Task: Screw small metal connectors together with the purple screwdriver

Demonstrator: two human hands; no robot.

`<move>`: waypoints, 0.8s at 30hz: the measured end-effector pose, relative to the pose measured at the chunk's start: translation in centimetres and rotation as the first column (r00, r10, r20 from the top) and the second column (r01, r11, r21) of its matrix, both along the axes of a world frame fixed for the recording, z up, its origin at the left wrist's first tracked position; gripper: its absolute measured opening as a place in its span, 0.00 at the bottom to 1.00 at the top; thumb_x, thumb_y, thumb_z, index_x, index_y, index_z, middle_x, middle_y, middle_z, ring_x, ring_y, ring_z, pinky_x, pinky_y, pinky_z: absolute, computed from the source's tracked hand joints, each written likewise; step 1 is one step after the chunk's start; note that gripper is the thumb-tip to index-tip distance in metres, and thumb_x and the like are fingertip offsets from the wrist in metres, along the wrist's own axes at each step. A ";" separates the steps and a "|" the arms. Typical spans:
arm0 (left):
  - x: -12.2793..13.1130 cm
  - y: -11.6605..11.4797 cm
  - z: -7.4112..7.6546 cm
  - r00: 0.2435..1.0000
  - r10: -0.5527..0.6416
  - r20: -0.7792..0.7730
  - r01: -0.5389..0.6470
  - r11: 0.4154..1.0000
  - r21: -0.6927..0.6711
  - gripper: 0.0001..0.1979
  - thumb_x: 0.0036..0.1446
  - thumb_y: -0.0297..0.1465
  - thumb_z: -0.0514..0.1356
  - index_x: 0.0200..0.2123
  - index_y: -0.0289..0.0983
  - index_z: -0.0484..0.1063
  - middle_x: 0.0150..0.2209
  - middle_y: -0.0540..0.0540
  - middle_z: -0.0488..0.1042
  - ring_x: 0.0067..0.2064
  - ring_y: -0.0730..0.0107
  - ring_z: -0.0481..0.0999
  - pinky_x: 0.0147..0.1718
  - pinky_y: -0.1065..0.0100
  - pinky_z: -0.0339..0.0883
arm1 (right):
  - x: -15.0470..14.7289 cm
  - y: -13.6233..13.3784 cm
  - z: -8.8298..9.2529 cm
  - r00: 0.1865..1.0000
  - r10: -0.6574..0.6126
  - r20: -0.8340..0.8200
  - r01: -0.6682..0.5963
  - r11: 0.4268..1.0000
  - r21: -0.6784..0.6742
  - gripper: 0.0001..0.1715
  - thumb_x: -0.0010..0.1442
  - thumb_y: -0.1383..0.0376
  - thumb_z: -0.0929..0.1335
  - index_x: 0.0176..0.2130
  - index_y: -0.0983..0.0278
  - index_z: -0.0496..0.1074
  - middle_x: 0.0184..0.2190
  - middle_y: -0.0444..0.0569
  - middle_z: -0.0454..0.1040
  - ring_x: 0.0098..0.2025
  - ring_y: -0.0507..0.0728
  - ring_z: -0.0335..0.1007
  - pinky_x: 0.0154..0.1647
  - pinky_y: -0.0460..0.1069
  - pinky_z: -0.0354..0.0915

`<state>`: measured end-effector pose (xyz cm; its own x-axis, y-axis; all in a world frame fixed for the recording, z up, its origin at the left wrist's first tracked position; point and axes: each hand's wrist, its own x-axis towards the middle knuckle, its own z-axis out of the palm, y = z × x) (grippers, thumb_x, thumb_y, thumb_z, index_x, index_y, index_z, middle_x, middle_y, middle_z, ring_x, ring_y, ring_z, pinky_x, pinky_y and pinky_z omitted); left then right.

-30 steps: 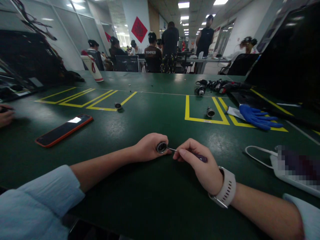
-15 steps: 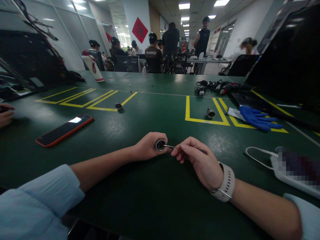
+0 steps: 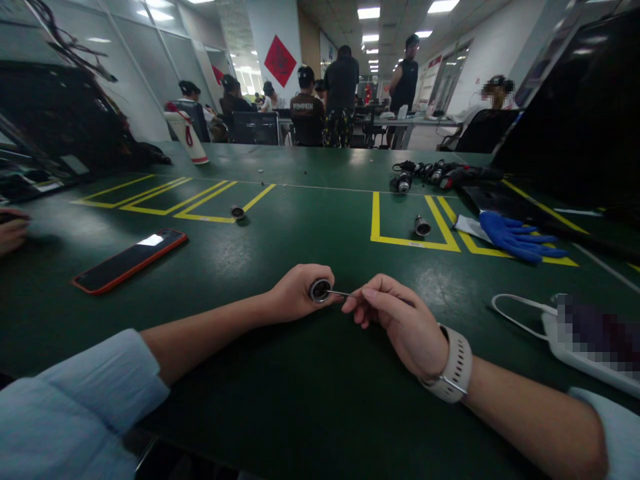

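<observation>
My left hand is closed around a round metal connector, its open ring-shaped end turned toward me and to the right. Between the thumb and fingers of my right hand is a thin screwdriver, mostly covered by the hand. Its slim metal shaft points left, and the tip reaches the dark inside of the connector's open end. Both hands are held over the front of the green table. What the tip touches inside is too small to tell.
Two metal connector parts lie beyond my hands, a left one and a right one, by yellow tape outlines. A phone, a blue glove, cabled connectors and a white cup also lie or stand around. Another person's hand is at far left.
Almost nothing differs. Both hands keep their grips and places, with the screwdriver tip still at the connector's open end; only a very slight shift of the right wrist shows.
</observation>
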<state>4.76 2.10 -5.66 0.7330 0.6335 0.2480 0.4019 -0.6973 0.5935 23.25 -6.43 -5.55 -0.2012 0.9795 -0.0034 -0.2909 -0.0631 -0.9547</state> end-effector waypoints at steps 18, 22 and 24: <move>0.0 0.1 0.0 0.998 -0.015 -0.065 0.020 0.997 0.077 0.11 0.52 0.33 0.60 0.24 0.35 0.63 0.22 0.52 0.65 0.25 0.75 0.64 0.26 0.72 0.56 | 0.0 -0.1 0.0 0.996 -0.020 0.084 0.015 0.998 0.060 0.08 0.60 0.63 0.65 0.30 0.64 0.70 0.30 0.48 0.76 0.31 0.53 0.67 0.33 0.50 0.62; -0.1 0.0 0.1 1.000 -0.029 -0.009 0.029 1.000 0.005 0.11 0.52 0.33 0.60 0.24 0.35 0.63 0.22 0.53 0.64 0.24 0.77 0.64 0.24 0.73 0.56 | 0.1 0.0 0.1 1.000 0.001 -0.020 -0.002 1.000 -0.015 0.08 0.59 0.64 0.65 0.29 0.64 0.69 0.30 0.47 0.76 0.30 0.52 0.67 0.32 0.48 0.61; -0.1 0.0 0.1 0.999 -0.036 0.017 0.036 0.999 -0.018 0.11 0.52 0.33 0.61 0.23 0.35 0.63 0.22 0.53 0.64 0.24 0.77 0.63 0.24 0.74 0.56 | 0.1 0.0 0.2 0.999 0.009 -0.039 -0.010 1.000 -0.023 0.07 0.59 0.64 0.65 0.29 0.64 0.69 0.31 0.47 0.77 0.30 0.51 0.67 0.32 0.48 0.61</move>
